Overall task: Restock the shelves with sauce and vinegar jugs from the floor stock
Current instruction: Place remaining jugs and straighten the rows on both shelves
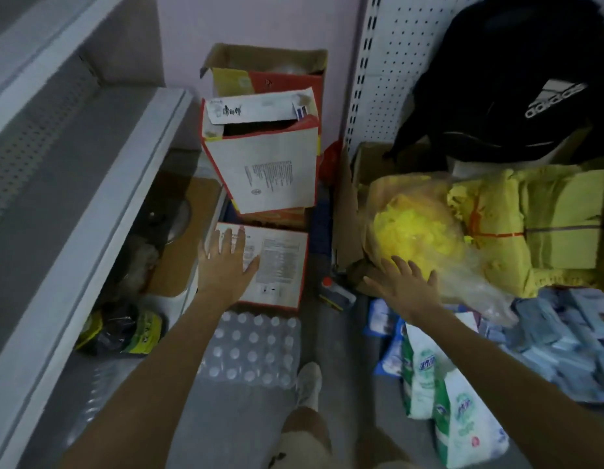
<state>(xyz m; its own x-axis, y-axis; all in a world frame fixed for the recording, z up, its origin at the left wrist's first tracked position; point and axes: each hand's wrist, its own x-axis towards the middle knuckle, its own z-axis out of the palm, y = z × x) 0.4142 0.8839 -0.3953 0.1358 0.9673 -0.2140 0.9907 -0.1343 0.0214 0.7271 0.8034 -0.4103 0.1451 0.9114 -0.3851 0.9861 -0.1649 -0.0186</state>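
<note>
Grey aisle floor (246, 421) beside white shelving (90, 231). Left hand (222, 262) spread flat on red-edged carton (280, 262); right hand (409, 282), fingers spread, over yellow bag (415, 228). Red-capped jug (338, 294) on floor between carton and bag.

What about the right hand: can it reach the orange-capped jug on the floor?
Likely yes. The jug lies uncovered in the floor gap between the red-edged carton and the brown box, just left of the right hand, which is open at the yellow bag. The gap looks tight, though.
</note>
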